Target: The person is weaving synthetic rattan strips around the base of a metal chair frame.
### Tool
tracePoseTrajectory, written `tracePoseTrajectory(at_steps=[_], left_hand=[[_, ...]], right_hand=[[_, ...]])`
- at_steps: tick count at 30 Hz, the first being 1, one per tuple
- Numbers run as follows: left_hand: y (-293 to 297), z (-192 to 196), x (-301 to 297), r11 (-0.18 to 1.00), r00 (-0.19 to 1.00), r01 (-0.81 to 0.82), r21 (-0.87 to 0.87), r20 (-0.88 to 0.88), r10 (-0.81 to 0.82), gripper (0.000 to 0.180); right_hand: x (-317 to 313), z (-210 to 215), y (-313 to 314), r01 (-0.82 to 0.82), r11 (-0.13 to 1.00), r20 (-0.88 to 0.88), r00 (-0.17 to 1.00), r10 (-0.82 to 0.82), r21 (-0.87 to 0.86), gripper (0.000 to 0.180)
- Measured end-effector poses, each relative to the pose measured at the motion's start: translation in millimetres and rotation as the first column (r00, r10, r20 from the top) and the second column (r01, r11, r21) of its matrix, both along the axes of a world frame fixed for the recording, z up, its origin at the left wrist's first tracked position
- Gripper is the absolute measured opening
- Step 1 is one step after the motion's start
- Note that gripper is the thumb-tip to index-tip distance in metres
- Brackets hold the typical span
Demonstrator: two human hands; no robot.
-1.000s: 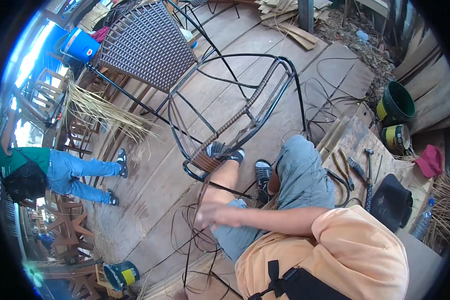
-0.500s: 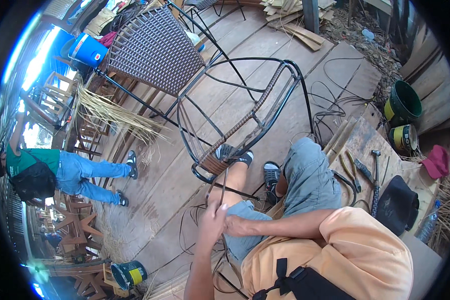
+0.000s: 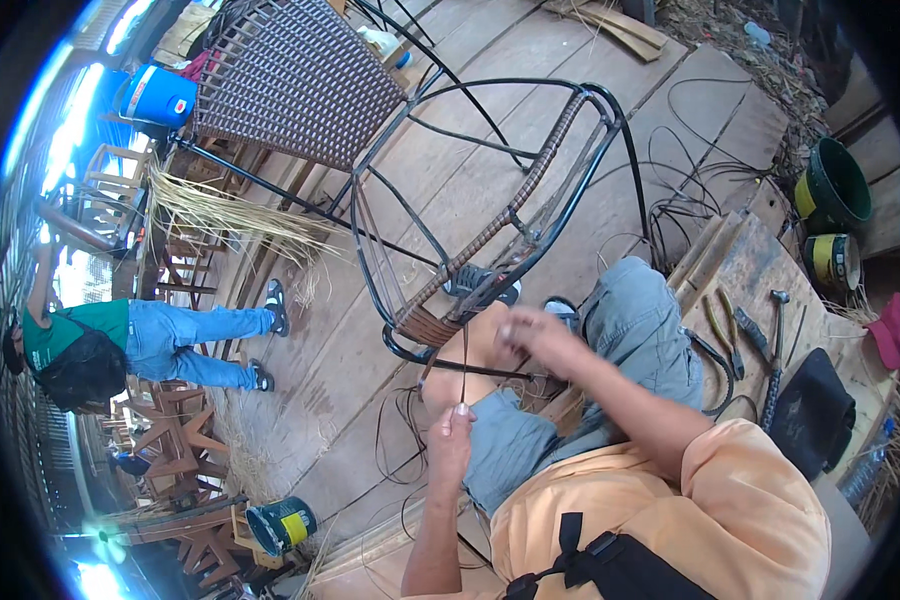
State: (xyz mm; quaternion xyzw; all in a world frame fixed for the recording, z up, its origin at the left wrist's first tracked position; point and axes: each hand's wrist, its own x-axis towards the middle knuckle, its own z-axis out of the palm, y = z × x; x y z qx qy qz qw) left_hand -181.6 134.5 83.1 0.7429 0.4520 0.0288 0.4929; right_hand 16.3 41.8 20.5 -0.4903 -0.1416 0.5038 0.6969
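Observation:
A chair frame of dark metal tube (image 3: 618, 150) stands before my legs, its back a woven brown-and-white panel (image 3: 295, 85). Brown cord wraps the seat's middle bar (image 3: 530, 190), and several strands form a band (image 3: 432, 326) at the near left corner. From that corner a thin dark strand (image 3: 465, 362) runs straight down to my left hand (image 3: 452, 438), which pinches it over my thigh. My right hand (image 3: 542, 337) is raised right of the strand, apart from it. Its fingers look spread and slightly blurred, with nothing seen in them.
On a wooden board to my right lie pliers (image 3: 724, 335), a hammer (image 3: 778, 345) and a black cap (image 3: 805, 412). Green buckets (image 3: 838, 185) stand beyond. Loose cords (image 3: 685, 185) tangle on the floor. Far left, a person in a green shirt (image 3: 88, 335) stands beside straw.
My right hand has left the left hand and moved up and right. My left hand has shifted slightly right, the strand now straight. The view has shifted a little.

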Motion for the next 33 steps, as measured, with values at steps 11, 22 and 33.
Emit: tracePoseTrajectory(at_steps=[11,22,33], left_hand=[[-11.0,-40.3,4.4,0.999,0.994,-0.033,0.006,0.107,0.032,0.027],[17.1,-20.2,33.0,0.997,0.977,-0.063,-0.054,0.201,0.073,0.022],[14.0,14.7,92.0,0.998,0.981,0.021,0.056,0.192,-0.031,0.029]], right_hand=[[35.9,15.4,17.5,0.130,0.932,-0.449,0.893,0.040,0.340,0.018],[6.7,30.9,-3.9,0.273,0.924,-0.643,0.765,-0.040,0.267,0.006],[-25.0,59.5,-34.9,-0.328,0.939,0.575,0.790,0.212,0.106,0.019]])
